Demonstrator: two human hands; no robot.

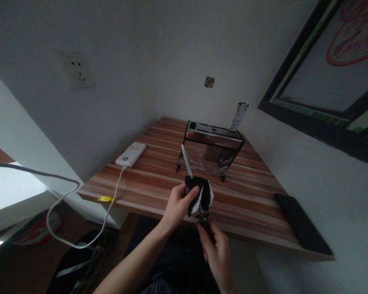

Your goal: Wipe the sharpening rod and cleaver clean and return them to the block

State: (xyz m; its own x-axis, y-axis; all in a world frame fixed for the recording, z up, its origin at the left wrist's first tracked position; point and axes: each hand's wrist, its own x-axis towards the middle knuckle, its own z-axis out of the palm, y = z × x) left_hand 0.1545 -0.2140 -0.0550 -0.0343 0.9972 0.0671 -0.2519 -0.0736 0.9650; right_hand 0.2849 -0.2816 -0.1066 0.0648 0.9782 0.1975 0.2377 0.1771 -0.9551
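In the head view my right hand [213, 245] is closed around the dark handle of a honing steel [187, 161], a thin silver rod with a small guard. The rod points up and away over the front of the table. My left hand [179, 204] grips a black cloth [206, 194] with white edges, its thumb on top. This cloth is wrapped around the lower part of the rod, just above the guard. Behind the rod stands a knife rack [214, 132] with a slotted top and clear lower panel. One upright item with a patterned handle [239, 116] sticks out of its right end.
A white power bank [131, 154] lies at the table's left, its white cable [110, 208] hanging over the edge. A black flat object [303, 224] lies along the right edge. Walls close in the wooden table [153, 179]; a dark frame [309, 122] hangs right.
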